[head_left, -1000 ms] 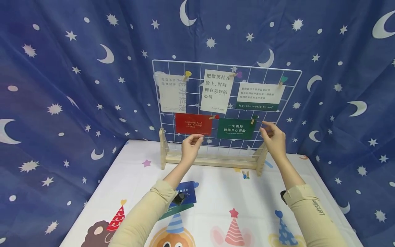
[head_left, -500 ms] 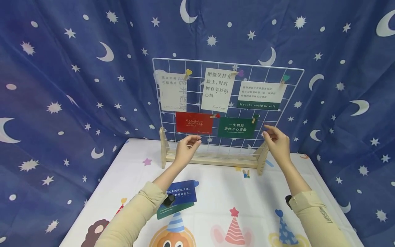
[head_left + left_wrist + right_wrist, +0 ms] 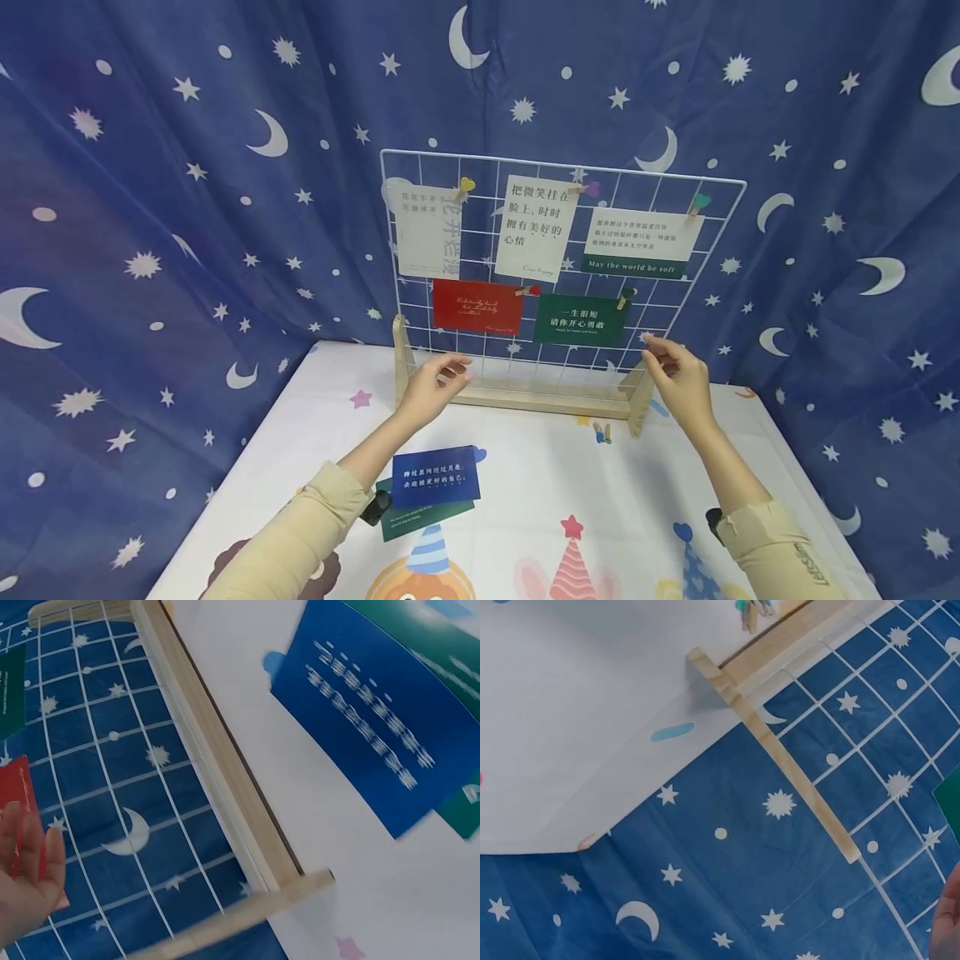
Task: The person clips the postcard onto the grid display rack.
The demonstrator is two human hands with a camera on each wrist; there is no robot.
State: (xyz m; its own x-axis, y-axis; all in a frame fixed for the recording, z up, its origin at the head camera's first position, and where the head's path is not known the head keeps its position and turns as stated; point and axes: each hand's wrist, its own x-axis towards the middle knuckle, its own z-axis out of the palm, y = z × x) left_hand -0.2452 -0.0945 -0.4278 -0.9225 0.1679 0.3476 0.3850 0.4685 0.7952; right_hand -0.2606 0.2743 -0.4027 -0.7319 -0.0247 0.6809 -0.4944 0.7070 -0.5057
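A white wire grid [image 3: 615, 354] stands upright in a wooden base [image 3: 540, 402]. Clipped to it are several cards, among them a red card [image 3: 477, 307] and a green card [image 3: 581, 322] in the lower row, held by small clothespins such as the one with a dark green heart [image 3: 624, 298]. My left hand [image 3: 431, 390] hovers in front of the grid's lower left, below the red card, fingers loosely bent around nothing. Near the grid's lower right edge, my right hand [image 3: 682, 382] is relaxed and holds nothing, thumb and forefinger apart.
On the table [image 3: 525, 483], beside my left forearm, a blue card [image 3: 435, 477] overlaps another green card [image 3: 427, 521]. A few loose clothespins [image 3: 602, 432] lie before the base's right end. A blue curtain [image 3: 187, 250] with moons and stars hangs behind.
Both hands have drawn down from the cards, the left also moving leftward and uncovering more of the blue card on the table. The hung cards stay in place on the grid.
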